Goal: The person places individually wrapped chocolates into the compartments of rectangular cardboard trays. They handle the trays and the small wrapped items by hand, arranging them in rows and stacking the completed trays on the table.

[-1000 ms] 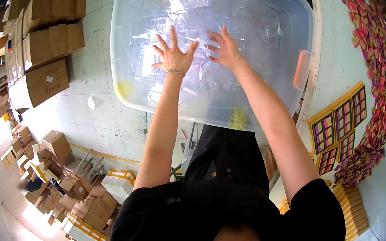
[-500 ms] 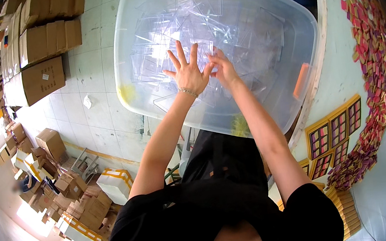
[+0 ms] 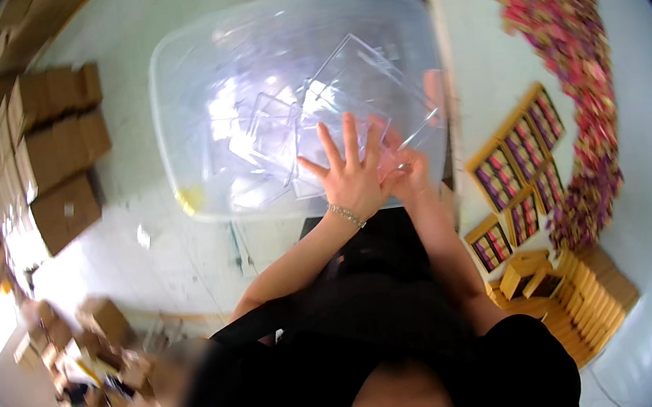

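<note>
A large translucent plastic tub (image 3: 166, 142) holds a loose pile of clear plastic pieces (image 3: 263, 133), thin and square-edged like box lids. Above them is a clear square plastic lid (image 3: 364, 83), tilted so that one corner points to the far side. My left hand (image 3: 356, 185), with a bracelet at its wrist, lies over this lid's near part, fingers spread. Just to its right, my right hand (image 3: 410, 176) has its fingers bent at the lid's near right side and seems to grip it. Blur and glare partly hide the contact.
To the right runs a pale table (image 3: 465, 61) with a long heap of red and purple wrapped pieces (image 3: 572, 72). Filled gold-edged boxes (image 3: 521, 149) and stacked gold boxes (image 3: 584, 318) stand nearer. Cardboard cartons (image 3: 55, 148) are piled left, and a blurred round shape (image 3: 184, 374) is lower left.
The view has shifted, so the tub appears lower and further left. Both hands are nearer the tub's near edge, and a clear lid now stands out above the pile by them.
</note>
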`<action>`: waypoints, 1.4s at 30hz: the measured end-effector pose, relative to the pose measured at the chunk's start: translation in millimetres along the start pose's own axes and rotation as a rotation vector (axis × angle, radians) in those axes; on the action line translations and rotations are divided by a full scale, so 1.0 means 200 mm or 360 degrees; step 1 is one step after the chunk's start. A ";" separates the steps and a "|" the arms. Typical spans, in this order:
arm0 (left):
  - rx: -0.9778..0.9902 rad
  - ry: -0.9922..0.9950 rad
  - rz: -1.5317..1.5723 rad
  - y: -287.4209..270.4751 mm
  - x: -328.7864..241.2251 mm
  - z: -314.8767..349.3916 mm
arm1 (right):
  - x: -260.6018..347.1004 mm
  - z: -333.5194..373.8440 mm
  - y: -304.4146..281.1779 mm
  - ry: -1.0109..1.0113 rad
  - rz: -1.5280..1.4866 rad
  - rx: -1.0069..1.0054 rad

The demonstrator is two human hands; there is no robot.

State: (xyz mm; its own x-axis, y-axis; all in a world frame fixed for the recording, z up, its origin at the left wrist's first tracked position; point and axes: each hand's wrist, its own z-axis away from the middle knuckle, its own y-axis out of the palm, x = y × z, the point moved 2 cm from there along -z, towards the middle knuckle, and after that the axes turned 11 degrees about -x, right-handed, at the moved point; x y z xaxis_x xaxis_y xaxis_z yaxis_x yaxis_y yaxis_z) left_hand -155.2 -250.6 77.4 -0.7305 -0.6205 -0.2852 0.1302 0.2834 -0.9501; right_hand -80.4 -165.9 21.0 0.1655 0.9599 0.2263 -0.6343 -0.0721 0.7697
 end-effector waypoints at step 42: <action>0.1082 0.0090 0.2345 0.34 -2.15 -0.90 | 1.99 1.23 -0.82 -0.1442 0.0373 -0.1008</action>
State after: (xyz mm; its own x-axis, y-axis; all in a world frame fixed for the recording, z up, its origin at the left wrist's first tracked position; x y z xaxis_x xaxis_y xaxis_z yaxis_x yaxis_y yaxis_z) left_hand 47.1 168.1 158.1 0.2689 -0.0876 -0.9592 0.9466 0.2082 0.2463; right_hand 275.0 160.6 131.0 0.3154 0.3719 0.8731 -0.9476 0.1734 0.2684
